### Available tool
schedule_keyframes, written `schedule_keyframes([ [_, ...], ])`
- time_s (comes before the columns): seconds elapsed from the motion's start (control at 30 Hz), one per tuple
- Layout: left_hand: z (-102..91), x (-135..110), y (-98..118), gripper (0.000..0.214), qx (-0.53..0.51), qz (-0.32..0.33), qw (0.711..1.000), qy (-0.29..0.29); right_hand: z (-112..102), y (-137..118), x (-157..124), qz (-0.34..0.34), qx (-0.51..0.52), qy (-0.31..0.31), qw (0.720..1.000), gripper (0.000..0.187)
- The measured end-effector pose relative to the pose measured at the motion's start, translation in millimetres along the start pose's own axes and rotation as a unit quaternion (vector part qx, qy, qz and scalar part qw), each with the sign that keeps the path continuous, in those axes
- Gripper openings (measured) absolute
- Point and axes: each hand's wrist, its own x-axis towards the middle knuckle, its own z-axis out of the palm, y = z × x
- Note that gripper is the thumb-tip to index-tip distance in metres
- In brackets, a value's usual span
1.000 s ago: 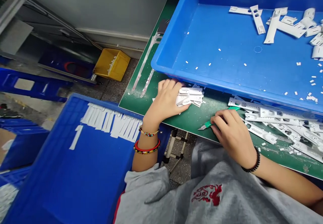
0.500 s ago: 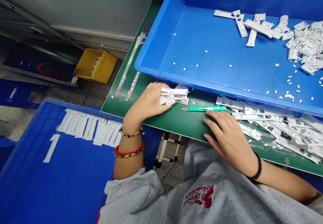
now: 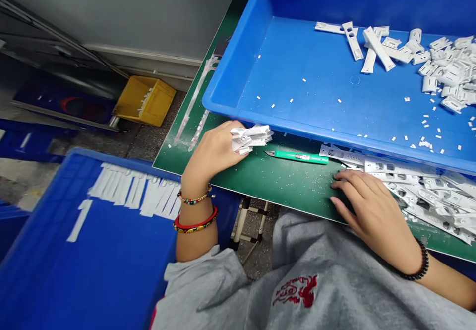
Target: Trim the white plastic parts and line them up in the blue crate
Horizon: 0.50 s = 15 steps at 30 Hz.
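Factory workshop, small-parts type. Shown by: green cutting-mat bench [image 3: 282, 186] w/ green-handled craft knife [image 3: 297, 157], shallow blue plastic tray [image 3: 223, 101] holding loose white moulded plastic parts [image 3: 446, 72] & offcuts, big blue plastic crate [image 3: 92, 250], small yellow plastic bin [image 3: 145, 101], bare speckled concrete floor [image 3: 156, 139].

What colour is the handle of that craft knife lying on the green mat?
The craft knife handle is bright green with a small white label, shown best in the head view.
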Motion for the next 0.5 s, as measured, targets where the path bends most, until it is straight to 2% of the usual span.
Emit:
schedule_keyframes([
  [0.2, 7.4, -11.9, 3.5, 0.012, -0.030, 0.010, 0.996, 0.085, 7.9, -6.7, 13.4, -0.011, -0.013, 0.016, 1.000, 0.031],
  [0.3, 7.8, -24.8, 4.8, 0.014, -0.059, 0.029, 0.980, 0.190, 17.9, -15.2, 27.3, -0.041, -0.040, 0.002, 0.998, 0.041],
  [0.43, 15.2, -40.6, 15.6, 0.017, -0.102, -0.002, 0.930, 0.353, 24.9, -26.9, 39.2, -0.077, -0.044, -0.020, 0.996, 0.048],
  [0.47, 20.2, -42.3, 21.5, 0.019, -0.149, 0.001, 0.910, 0.387, 25.1, -28.4, 39.6, -0.083, -0.039, -0.020, 0.996, 0.049],
  [0.5, 26.1, -42.9, 28.4, 0.022, -0.224, 0.022, 0.870, 0.438, 24.8, -28.8, 38.9, -0.087, -0.034, -0.021, 0.995, 0.049],
])
